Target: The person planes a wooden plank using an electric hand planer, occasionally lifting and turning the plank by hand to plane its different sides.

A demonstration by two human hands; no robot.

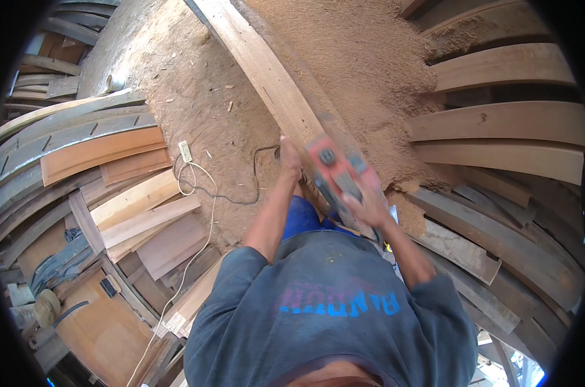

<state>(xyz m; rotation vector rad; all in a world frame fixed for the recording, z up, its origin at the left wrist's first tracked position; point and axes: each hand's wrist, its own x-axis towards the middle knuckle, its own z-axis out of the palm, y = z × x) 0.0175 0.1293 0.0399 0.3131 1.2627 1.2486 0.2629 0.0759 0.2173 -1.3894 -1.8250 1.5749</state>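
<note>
The step in hand looks to be planing the board (261, 74), a long one running away from the person's knees toward the top of the view. The planer (330, 158), red and a little blurred, sits on or against the near part of it. The right hand (368, 205) has its grip clamped on the back of the planer. The left hand (290, 162) lies at the board's left edge, fingers pointing forward; whether its grip is closed on the wood I cannot tell. The next move probably calls for even pressure along the grain, with the left fingers clear of the cutter.

Counted: one board being worked, one planer, two hands, one white socket block (185, 151) on the floor (208, 119), one pale cord (213, 213), one dark cord (256, 174) and two orange-brown panels (105, 155) at left. The stacked timber (499, 126) on both sides overlaps too much to count.
</note>
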